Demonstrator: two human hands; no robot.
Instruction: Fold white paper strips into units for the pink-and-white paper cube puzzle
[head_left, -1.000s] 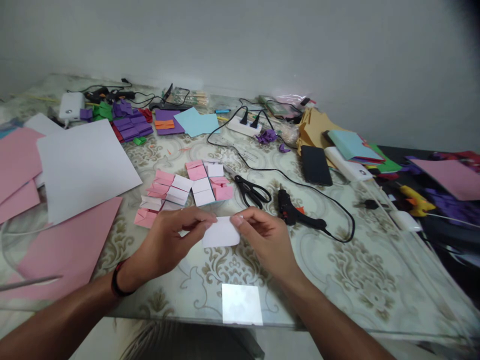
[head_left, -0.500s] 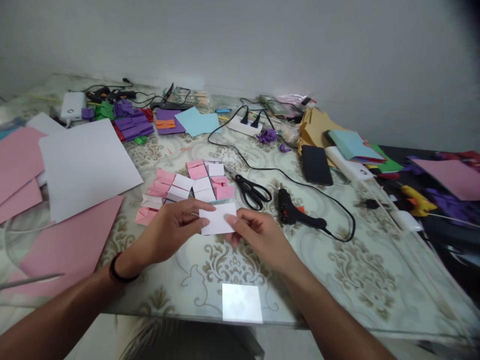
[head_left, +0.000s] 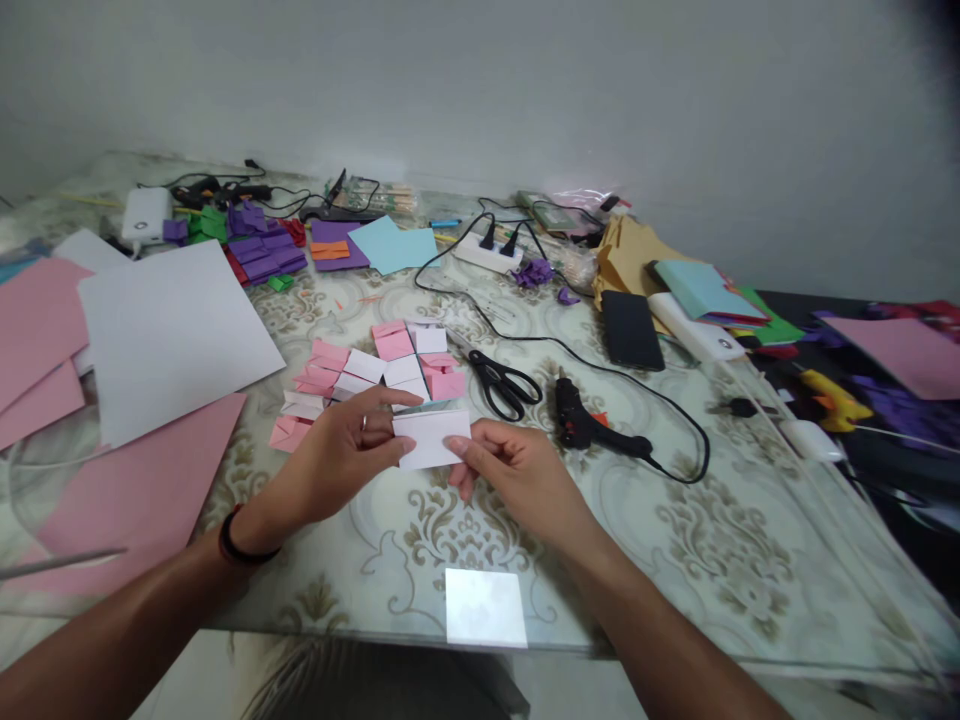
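Between my two hands is a small white piece of paper (head_left: 431, 440), held up above the table, with a crease or folded edge along its top. My left hand (head_left: 351, 445) pinches its left side, thumb in front and index finger stretched along the top edge. At the right side, my right hand (head_left: 510, 465) grips it with the thumb in front and the fingers behind. Just beyond lie pink and white folded paper pieces (head_left: 360, 375). A white square of paper (head_left: 486, 607) lies at the table's front edge.
Black-handled scissors (head_left: 506, 385) and a black glue gun (head_left: 592, 425) with its cord lie right of my hands. Large white (head_left: 176, 335) and pink sheets (head_left: 150, 490) cover the left. A power strip (head_left: 487, 253), phone (head_left: 632, 330) and purple folded papers (head_left: 266, 250) sit farther back.
A crease line now shows along the paper's top edge. My left index finger has lifted slightly and shifted left off the paper's front. The surrounding things have stayed put.
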